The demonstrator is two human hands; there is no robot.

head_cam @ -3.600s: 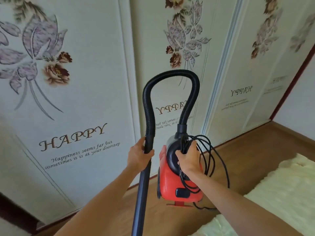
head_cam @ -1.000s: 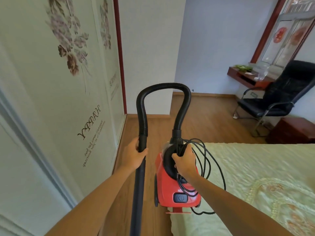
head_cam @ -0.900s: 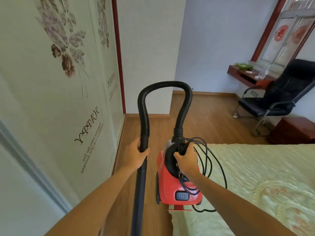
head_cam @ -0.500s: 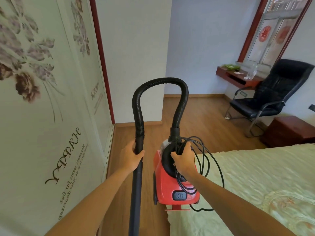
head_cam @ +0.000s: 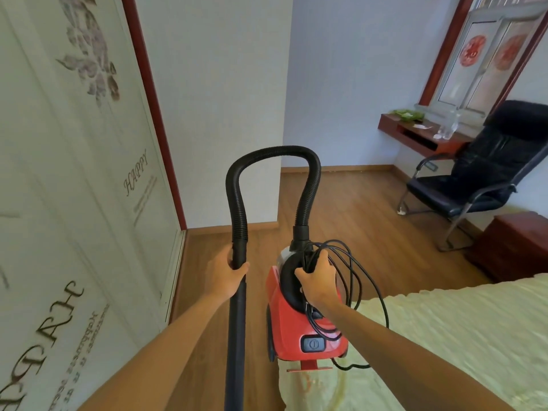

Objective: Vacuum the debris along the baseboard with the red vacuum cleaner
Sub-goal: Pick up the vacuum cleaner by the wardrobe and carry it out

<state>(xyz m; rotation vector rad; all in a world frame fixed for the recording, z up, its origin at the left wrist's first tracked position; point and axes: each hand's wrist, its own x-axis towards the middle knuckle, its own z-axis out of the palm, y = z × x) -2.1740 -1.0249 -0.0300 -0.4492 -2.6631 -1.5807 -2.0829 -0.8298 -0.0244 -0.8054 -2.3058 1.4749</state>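
Both hands are full — the left hand (head_cam: 226, 280) grips the black wand (head_cam: 235, 327), the right hand (head_cam: 317, 281) holds the red vacuum cleaner (head_cam: 299, 327) and coiled cord (head_cam: 353, 280) above the floor. Baseboard (head_cam: 338, 168) cleaning hasn't begun — cord evidently unplugged.

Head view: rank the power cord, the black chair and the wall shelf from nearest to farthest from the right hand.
1. Power cord: bundled in the right hand's grip, on the red vacuum.
2. Black chair: ahead to the right, across the floor.
3. Wall shelf: behind the chair, under the window.
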